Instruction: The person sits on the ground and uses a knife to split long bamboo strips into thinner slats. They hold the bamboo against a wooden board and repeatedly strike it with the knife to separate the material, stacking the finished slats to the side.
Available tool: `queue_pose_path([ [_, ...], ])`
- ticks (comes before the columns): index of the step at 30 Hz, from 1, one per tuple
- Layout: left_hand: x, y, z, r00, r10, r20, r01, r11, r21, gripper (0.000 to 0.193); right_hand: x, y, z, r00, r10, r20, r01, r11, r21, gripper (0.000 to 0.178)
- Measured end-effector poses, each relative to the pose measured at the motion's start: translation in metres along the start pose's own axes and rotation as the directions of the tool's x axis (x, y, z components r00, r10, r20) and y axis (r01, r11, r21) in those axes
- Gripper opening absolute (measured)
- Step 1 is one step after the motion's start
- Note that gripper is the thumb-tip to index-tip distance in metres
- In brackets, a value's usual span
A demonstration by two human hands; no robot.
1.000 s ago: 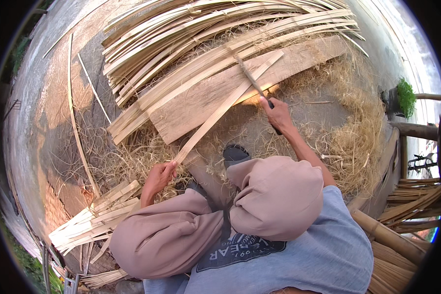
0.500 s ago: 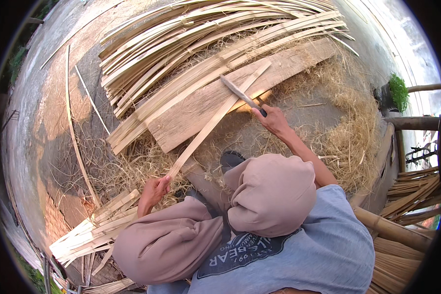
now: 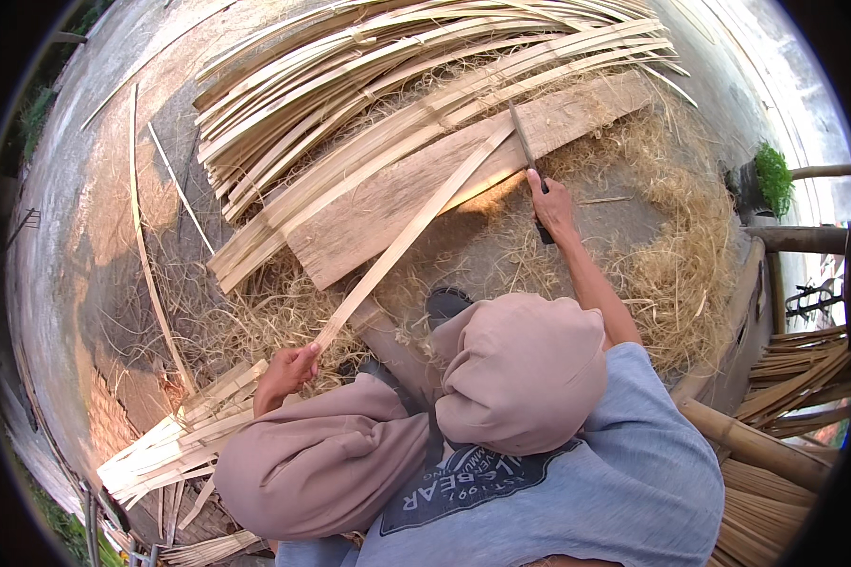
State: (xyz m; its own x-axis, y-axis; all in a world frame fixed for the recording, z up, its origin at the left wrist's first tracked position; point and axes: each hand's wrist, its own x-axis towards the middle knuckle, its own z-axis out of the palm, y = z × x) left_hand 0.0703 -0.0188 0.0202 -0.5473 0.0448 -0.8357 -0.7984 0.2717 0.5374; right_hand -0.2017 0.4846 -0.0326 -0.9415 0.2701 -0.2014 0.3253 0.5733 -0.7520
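Note:
My left hand (image 3: 291, 369) is closed round the near end of a long pale bamboo strip (image 3: 408, 238). The strip slants up and right, its far end resting over a wide wooden board (image 3: 373, 213). In my right hand (image 3: 552, 204) is a knife (image 3: 522, 134) with a dark handle, gripped with the blade pointing away from me. The blade stands just beyond the strip's far end, over the board; whether they touch I cannot tell.
A large stack of bamboo strips (image 3: 350, 94) lies beyond the board. More split strips (image 3: 184, 439) are beside my left knee. Curly shavings (image 3: 676, 250) cover the ground at the right. Bamboo poles (image 3: 756, 444) and bundled strips stand at the lower right.
My right hand has moved right and the knife has slid off along the strip to its far end, its blade now more upright. My left hand has shifted slightly left with the strip.

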Motion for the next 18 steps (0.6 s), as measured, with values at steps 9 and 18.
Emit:
queue_pose_path([
  [9,0.028,0.008,-0.036,0.906,-0.225,0.359,0.311,0.929,-0.201,0.056,-0.183,-0.018,0.082,0.737,-0.398,0.546,0.523,0.848,-0.089,0.055],
  [18,0.056,0.007,-0.045,0.878,-0.185,0.441,0.299,0.933,-0.203,0.053,-0.032,0.015,0.023,0.929,-0.324,0.179,0.352,0.923,-0.157,0.057],
])
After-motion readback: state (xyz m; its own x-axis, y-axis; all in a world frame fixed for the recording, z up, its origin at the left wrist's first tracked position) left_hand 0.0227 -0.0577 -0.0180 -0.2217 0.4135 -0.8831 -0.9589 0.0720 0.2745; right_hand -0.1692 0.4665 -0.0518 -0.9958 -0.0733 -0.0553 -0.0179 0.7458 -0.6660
